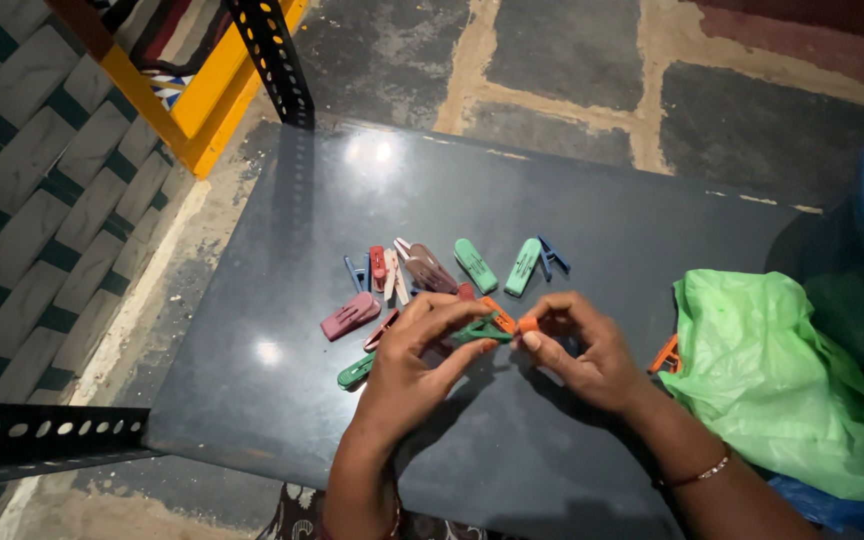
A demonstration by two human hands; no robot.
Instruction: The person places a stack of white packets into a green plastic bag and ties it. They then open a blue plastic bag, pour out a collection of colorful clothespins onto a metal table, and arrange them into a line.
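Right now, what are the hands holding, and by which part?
Left hand pinches a green plastic clothespin at one end; right hand grips a small orange plastic piece by its fingertips.

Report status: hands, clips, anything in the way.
Left hand pinching green clip. Right hand holding orange piece against it. Loose clips and green bag nearby, clear.

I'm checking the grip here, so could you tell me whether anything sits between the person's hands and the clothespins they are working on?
Nothing visible does. The left hand already pinches the green clothespin, and the right hand pinches the orange clothespin against it. The other clothespins lie beyond on the dark table.
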